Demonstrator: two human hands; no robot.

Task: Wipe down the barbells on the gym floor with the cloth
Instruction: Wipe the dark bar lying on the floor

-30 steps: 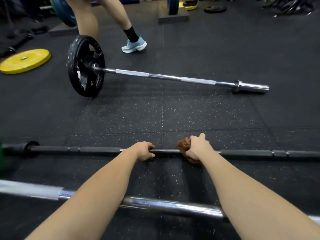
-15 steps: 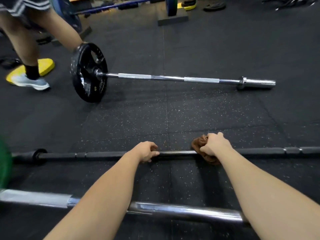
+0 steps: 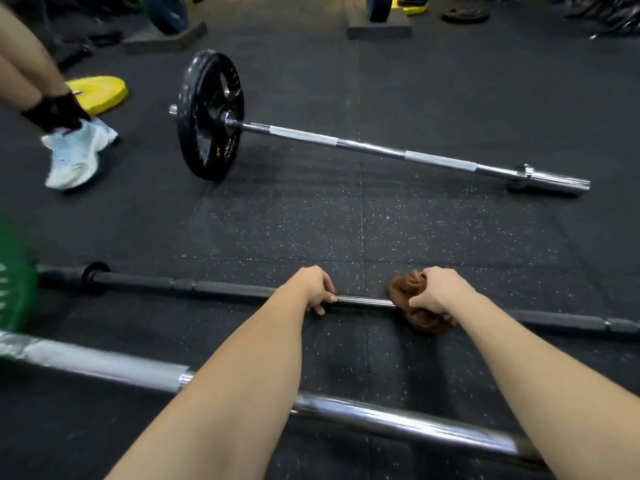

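Head cam: left hand [image 3: 317,291] is wrapped round the black bar [image 3: 221,289] on the floor [image 3: 450,237], pinning it. Right hand [image 3: 438,292] grips the cloth [image 3: 408,287], bunched round the shaft just beside it. I'd squeeze firmly and use long strokes, twisting to cover all sides.

Far left: another person's leg [image 3: 20,67], black sock [image 3: 55,112], pale shoe [image 3: 78,152]. Yellow plate [image 3: 100,93] flat on speckled rubber floor [image 3: 381,220], just behind.
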